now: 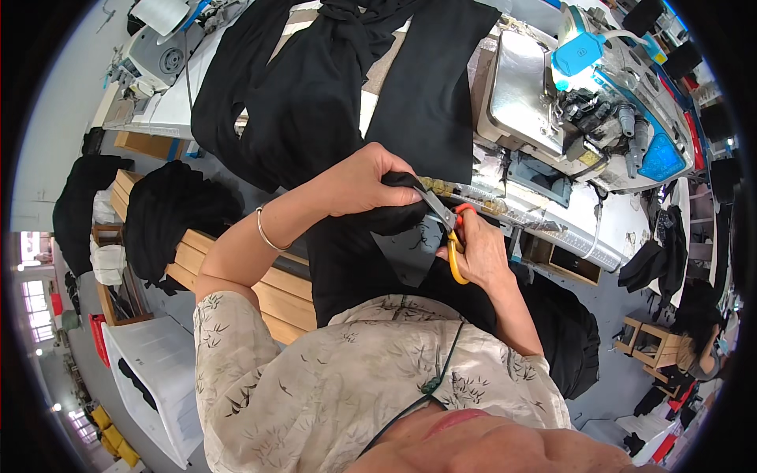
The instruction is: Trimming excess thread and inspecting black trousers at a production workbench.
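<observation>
My left hand [378, 186] pinches a folded edge of black fabric [319, 118] between thumb and fingers. My right hand [482, 248] holds a pair of scissors [440, 210] with one orange-red and one yellow handle, the fingers through the loops. Their metal blades point up and left and meet the fabric beside my left thumb; whether they have cut it, I cannot tell. From there the black cloth runs up over the white worktable and also hangs down in front of my body. One wide black panel [420, 100] lies flat on the table's near part.
An industrial sewing machine [621, 118] with a metal plate stands at the upper right, another machine [159, 56] at the upper left. A slatted wooden bench [278, 301] with black cloth [171, 219] and a white bin [154, 384] are at left. A person [704, 355] sits far right.
</observation>
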Motion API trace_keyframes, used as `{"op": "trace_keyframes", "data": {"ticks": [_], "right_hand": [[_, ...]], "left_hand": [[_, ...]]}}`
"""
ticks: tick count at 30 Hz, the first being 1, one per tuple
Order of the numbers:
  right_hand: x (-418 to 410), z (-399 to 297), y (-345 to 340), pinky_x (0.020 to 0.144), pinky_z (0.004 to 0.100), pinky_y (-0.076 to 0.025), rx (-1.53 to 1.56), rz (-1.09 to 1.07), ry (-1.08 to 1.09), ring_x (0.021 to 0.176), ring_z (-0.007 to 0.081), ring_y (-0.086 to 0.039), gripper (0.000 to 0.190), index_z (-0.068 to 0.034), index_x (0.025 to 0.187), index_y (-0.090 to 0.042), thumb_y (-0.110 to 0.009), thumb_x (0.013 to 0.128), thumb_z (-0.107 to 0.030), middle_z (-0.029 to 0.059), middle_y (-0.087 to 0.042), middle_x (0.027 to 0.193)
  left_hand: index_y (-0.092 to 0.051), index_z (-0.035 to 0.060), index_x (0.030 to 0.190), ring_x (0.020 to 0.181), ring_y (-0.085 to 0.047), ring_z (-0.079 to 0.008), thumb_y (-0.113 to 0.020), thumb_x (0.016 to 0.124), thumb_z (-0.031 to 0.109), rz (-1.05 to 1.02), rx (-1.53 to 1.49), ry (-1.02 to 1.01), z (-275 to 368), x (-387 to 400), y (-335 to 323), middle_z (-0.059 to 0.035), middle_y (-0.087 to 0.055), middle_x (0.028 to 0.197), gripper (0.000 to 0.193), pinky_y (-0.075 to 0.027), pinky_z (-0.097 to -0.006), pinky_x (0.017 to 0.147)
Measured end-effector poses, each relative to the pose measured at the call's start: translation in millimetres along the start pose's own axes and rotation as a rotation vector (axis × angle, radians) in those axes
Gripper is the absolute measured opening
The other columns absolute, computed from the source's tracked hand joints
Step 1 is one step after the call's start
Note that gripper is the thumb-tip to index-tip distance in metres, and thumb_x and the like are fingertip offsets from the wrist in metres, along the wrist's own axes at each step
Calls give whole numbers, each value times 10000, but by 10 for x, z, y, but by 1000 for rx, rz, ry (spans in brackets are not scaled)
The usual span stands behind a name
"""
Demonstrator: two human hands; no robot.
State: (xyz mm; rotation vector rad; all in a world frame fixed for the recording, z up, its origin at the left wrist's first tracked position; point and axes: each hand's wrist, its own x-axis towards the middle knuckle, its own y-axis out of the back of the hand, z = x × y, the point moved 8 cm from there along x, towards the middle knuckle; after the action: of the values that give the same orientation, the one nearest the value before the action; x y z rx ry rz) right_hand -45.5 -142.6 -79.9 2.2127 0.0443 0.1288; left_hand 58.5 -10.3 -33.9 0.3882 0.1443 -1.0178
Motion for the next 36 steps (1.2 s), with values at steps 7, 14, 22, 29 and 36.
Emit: {"op": "trace_keyframes", "data": {"ticks": [7,14,22,29,36], "right_hand": [[-39,58,-38,536,345,-463,34,25,19,560,293,-588,584,3,985,-510,-754,655,-413,89,-545,621],[-72,109,-15,530,330,-462,64,19,5,552,276,-593,581,6,1007,-509,-754,665,-394,77,-547,600],[-105,99,-118,523,360,-438,131,22,3,569,305,-570,539,-33,995,-491,-787,631,-299,89,-537,604],[-78,81,7,537,358,-459,80,12,-38,589,295,-590,524,-24,956,-515,-776,640,-350,95,-560,637],[-10,-10,23,585,415,-418,100,13,-22,662,373,-543,600,-1,1020,-449,-776,603,-281,149,-524,681]], "left_hand": [[-653,-29,931,696,-518,-28,-664,800,65,-3,-65,-69,86,14,-18,-2,-638,778,162,-415,-179,672],[-638,-21,869,694,-489,-7,-623,834,44,106,-440,-67,-52,-69,182,36,-597,766,76,-395,-164,647],[-605,22,844,623,-409,15,-669,790,46,155,-87,-186,188,-204,76,71,-521,698,87,-324,-161,541],[-651,-25,915,671,-495,-11,-640,812,28,130,33,-224,230,-107,107,20,-615,719,116,-403,-176,596],[-659,-16,930,697,-503,-25,-653,812,84,106,8,-186,215,-85,118,1,-632,740,154,-420,-194,667]]}}
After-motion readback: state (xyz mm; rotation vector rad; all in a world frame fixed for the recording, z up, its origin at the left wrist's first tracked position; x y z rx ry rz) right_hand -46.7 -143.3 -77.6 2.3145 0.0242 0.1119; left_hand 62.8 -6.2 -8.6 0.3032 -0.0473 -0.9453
